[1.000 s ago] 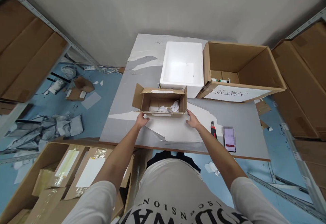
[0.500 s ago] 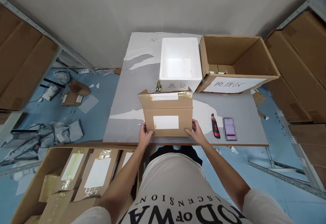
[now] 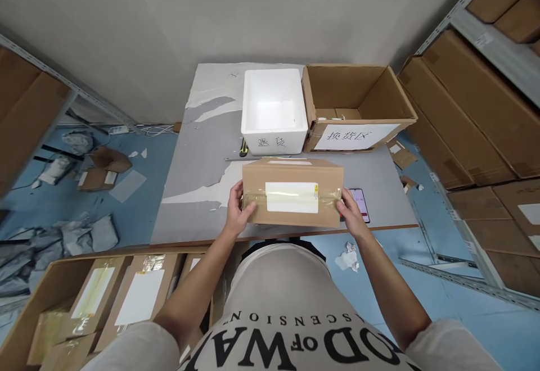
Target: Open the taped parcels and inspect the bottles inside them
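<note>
A taped cardboard box (image 3: 255,217) with a white label on its front face is held level over the table's front edge. My left hand (image 3: 239,209) grips its left end, the thumb lying on the front face. At the opposite end my right hand (image 3: 351,213) holds it the same way. A phone (image 3: 361,205) with a lit screen lies just beyond my right hand, partly covered by it. The utility knife is almost wholly hidden behind the box and my right hand.
Behind the box stand a white foam box (image 3: 275,141) and a large open carton (image 3: 310,135) with a handwritten sign. A yellow-black cutter (image 3: 243,147) lies beside the foam box. At lower left, a big carton (image 3: 40,289) holds several taped boxes. Shelves with cartons flank the table (image 3: 177,163).
The box has been turned in my hands: its raised flap no longer shows, and a taped, labelled face now points at me. My view has shifted right, and the utility knife has become hidden.
</note>
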{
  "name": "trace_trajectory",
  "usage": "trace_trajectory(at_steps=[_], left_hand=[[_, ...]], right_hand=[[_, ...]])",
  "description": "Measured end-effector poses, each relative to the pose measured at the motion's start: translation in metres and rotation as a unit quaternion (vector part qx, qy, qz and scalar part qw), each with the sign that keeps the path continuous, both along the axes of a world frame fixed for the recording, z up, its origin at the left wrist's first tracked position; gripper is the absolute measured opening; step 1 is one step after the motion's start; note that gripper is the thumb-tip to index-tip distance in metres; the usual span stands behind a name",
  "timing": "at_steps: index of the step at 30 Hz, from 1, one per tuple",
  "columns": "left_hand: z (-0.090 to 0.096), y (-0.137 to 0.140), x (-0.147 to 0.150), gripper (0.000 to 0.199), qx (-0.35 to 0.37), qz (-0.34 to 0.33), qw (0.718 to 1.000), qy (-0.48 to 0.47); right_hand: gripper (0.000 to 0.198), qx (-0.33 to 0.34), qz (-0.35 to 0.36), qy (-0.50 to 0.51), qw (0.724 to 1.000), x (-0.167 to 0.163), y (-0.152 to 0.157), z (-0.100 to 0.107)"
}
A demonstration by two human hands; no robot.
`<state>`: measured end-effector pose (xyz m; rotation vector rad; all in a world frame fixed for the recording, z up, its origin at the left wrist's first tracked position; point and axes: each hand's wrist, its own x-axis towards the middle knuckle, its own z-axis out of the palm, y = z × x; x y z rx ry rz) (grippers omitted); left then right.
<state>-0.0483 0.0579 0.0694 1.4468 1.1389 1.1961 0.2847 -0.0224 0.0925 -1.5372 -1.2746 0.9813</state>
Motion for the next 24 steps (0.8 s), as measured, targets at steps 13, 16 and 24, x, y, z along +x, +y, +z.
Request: trace_trajectory(at_steps=[13,16,24], left_hand=[[-0.007,0.016,0.041,0.071,-0.134,0.035,0.985,0.102],[0.003,0.008,0.051,0.066,0.005,0.097,0.966,0.238],[0.015,-0.027,0.103,0.061,0.207,-0.111,0.848,0.475]], right_hand=[[0.062,-0.105,-0.005,0.058,0.993,0.013,0.045,-0.03],[0.061,-0.104,-0.01,0.06,0.993,0.012,0.05,-0.03],[0.062,-0.147,-0.078,0.039,0.985,0.046,0.046,-0.059]])
